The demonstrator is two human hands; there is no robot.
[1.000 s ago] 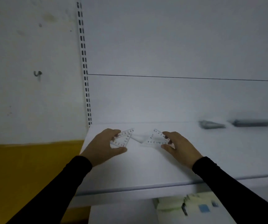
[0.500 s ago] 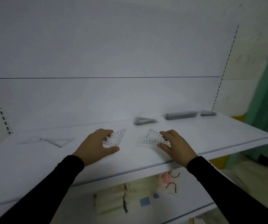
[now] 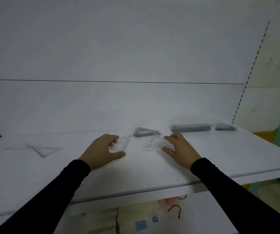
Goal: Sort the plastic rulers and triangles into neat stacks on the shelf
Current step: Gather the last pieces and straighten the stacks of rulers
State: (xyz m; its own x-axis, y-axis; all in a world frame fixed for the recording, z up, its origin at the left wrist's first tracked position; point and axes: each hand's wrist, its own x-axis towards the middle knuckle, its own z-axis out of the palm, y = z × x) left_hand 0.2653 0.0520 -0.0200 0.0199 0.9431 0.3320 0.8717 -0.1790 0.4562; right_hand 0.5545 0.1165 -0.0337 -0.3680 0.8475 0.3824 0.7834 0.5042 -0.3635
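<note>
Two hands work over a white shelf [image 3: 152, 173], each gripping a clear plastic triangle with printed numbers. Going from the left: a loose clear triangle [image 3: 45, 150] lies flat on the shelf near its left end, well apart from the hands, with a faint strip beside it that is too blurred to name. Next comes the left hand [image 3: 102, 151], in a black sleeve, fingers curled over the near corner of the left triangle [image 3: 123, 144] and thumb below it, pinching it; the triangle's far tip points up and right. Whether it rests on the shelf or is raised off it cannot be told. Just behind and to the right of that triangle sits a grey stack of triangles [image 3: 145, 132], blurred, near the back panel. In front of that stack, the right triangle [image 3: 159, 143] is pinched by the right hand [image 3: 181, 149], fingers on its upper edge and thumb on its lower edge, its point aimed left toward the other triangle; the two triangles are apart. Further right along the back lies a long flat stack of rulers [image 3: 191, 127], and beside it, at the far right, a shorter grey stack [image 3: 225, 127], too blurred to identify.
</note>
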